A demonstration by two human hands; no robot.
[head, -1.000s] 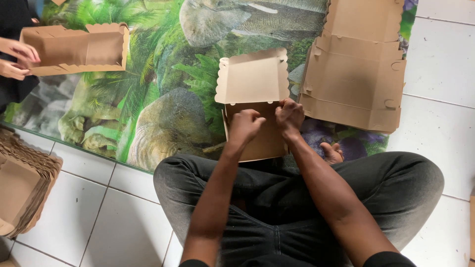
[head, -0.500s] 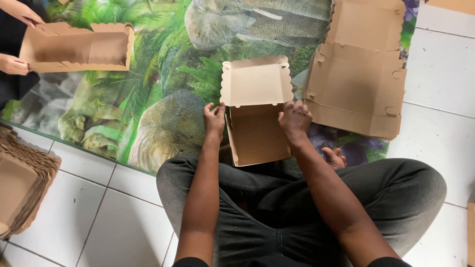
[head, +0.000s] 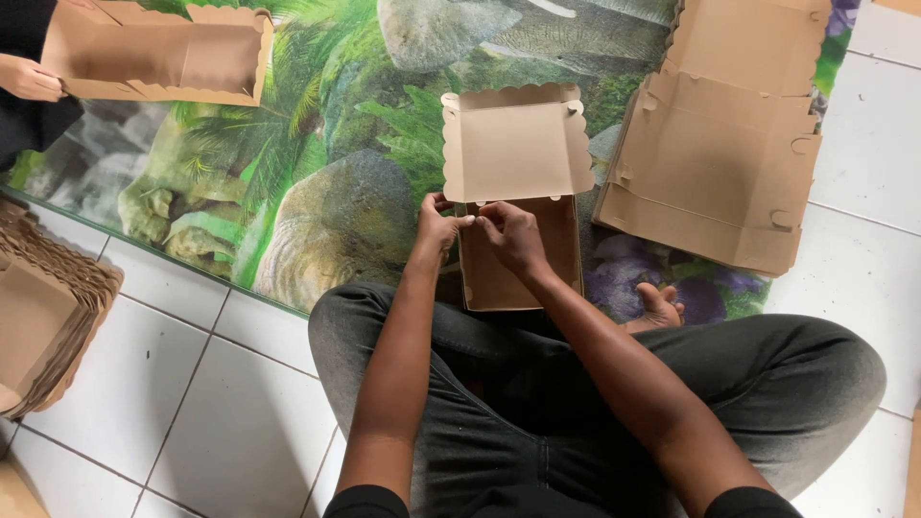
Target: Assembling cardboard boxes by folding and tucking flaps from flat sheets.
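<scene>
Pinching scalloped brown cardboard box

Dark grey jeans are worn over both legs. Black short sleeves are seen, and the forearms are left bare.

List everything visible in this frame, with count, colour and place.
Half-folded box: one, brown, centre of mat, at both hands.
Flat box blanks: a stack, brown, right on mat.
Second box: one, brown, top left, held by another person's hand.
Nested box stack: brown, left edge, on tiles.
Mat: one, green printed.
Floor tiles: white.
Left hand, right hand: both pinching the box's left corner.
</scene>
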